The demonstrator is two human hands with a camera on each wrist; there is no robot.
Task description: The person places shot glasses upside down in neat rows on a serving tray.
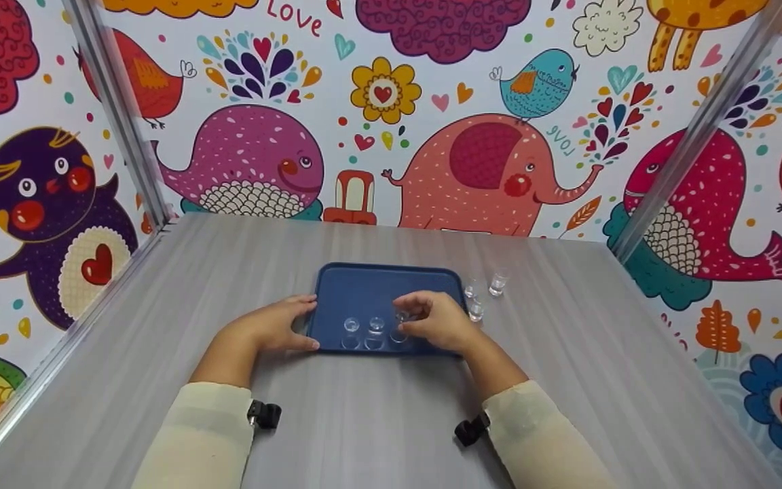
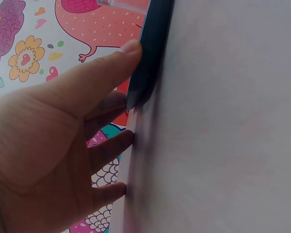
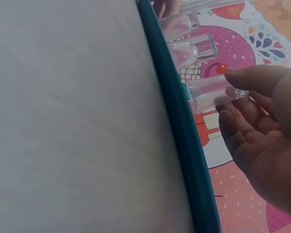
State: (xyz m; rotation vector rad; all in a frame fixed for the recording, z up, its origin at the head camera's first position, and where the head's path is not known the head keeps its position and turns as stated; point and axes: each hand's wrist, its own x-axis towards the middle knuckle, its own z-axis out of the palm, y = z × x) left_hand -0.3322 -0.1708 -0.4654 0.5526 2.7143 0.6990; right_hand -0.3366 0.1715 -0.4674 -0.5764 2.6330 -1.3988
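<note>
Right wrist, clear tapered cup [image 3: 206,94], pinched by fingers [image 3: 230,130]

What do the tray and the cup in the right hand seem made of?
Tray: probably plastic, low sheen; even blue, rounded moulded-looking corners. Cup in the right hand: clear, glossy glass or plastic, can't tell which; the printed wall shows through and highlights catch its edges.

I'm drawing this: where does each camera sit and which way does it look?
Head: worn there, facing forward and down at the tray; left hand, right hand show.
Left wrist: worn there, facing the tray's edge; left hand shows.
Right wrist: worn there, facing a cup the right hand pinches.
Both wrist views show the tray.
</note>
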